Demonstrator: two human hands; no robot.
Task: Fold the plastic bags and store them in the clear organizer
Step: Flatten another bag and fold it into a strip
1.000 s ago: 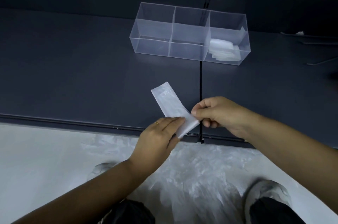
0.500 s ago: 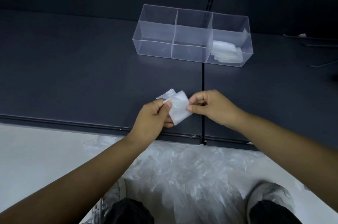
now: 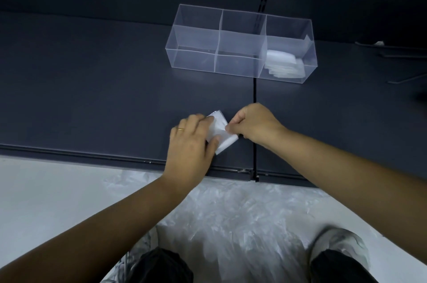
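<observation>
1. Your left hand (image 3: 191,144) lies palm down on the dark shelf (image 3: 92,88). Its fingers are fairly straight and close together, pressing flat on the left part of the folded plastic bag (image 3: 223,131). The thumb rests across the bag's near edge.
2. A gold ring (image 3: 181,129) sits on one finger of that hand.
3. Your right hand (image 3: 254,125) has its fingers curled in. Thumb and forefinger pinch the bag's right edge, with the fingertips touching the plastic.
4. The bag is a small white packet, roughly square, lying flat on the shelf between your two hands. Its left side is covered by your left fingers, its right side sits in your right pinch, and its far corner peeks out just beyond your left fingertips.
5. The clear organizer (image 3: 196,38) stands farther back on the shelf, well beyond your fingertips and apart from both hands. It has three compartments in a row.
6. The compartment beyond and to the right of your right knuckles holds a stack of folded bags (image 3: 284,66).
7. A dark seam (image 3: 254,90) in the shelf runs from under the organizer toward you and passes beneath your right hand.
8. Behind your wrists, below the shelf's front edge, a heap of loose plastic bags (image 3: 231,215) lies crumpled on the pale floor (image 3: 46,190), beside a grey shoe (image 3: 339,248).
</observation>
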